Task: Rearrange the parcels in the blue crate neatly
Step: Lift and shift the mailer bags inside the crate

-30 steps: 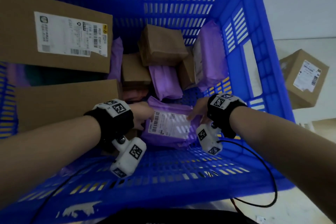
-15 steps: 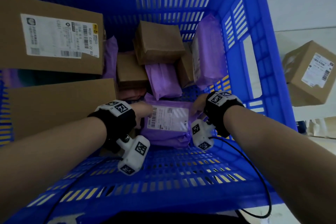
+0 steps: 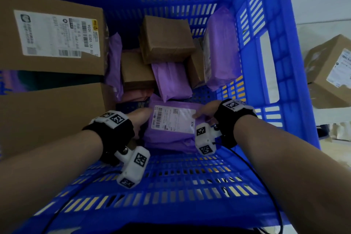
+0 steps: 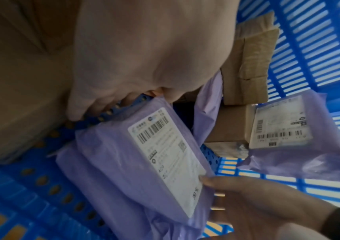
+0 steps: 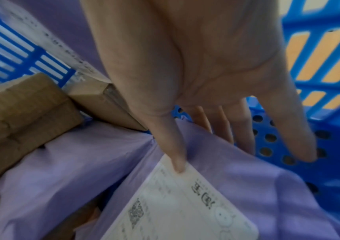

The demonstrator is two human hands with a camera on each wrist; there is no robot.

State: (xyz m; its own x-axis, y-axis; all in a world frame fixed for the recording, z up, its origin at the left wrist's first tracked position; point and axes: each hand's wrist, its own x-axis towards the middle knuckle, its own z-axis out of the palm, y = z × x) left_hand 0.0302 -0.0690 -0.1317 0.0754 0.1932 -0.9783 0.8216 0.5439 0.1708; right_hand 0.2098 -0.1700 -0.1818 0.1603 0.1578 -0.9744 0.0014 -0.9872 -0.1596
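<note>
A flat purple parcel (image 3: 171,125) with a white label lies low in the blue crate (image 3: 275,81), near its front wall. My left hand (image 3: 140,119) holds its left edge, with the fingers (image 4: 95,107) tucked down behind that edge. On the other side my right hand (image 3: 205,113) pinches the right edge: the thumb (image 5: 177,162) presses on the label and the fingers (image 5: 228,129) reach beneath. The left wrist view shows the parcel (image 4: 144,162) tilted slightly above the crate floor. More purple wrap bunches under it.
Two big cardboard boxes (image 3: 53,34) (image 3: 51,116) fill the crate's left side. Small cardboard boxes (image 3: 167,40) and purple bags (image 3: 171,81) (image 3: 220,47) are heaped at the back right. Bare perforated floor (image 3: 205,95) shows beyond the held parcel. Another box (image 3: 330,70) sits outside the crate.
The purple parcel has turned from a tilt to lie square with the crate and sits slightly further in. Both hands have stayed on its edges.
</note>
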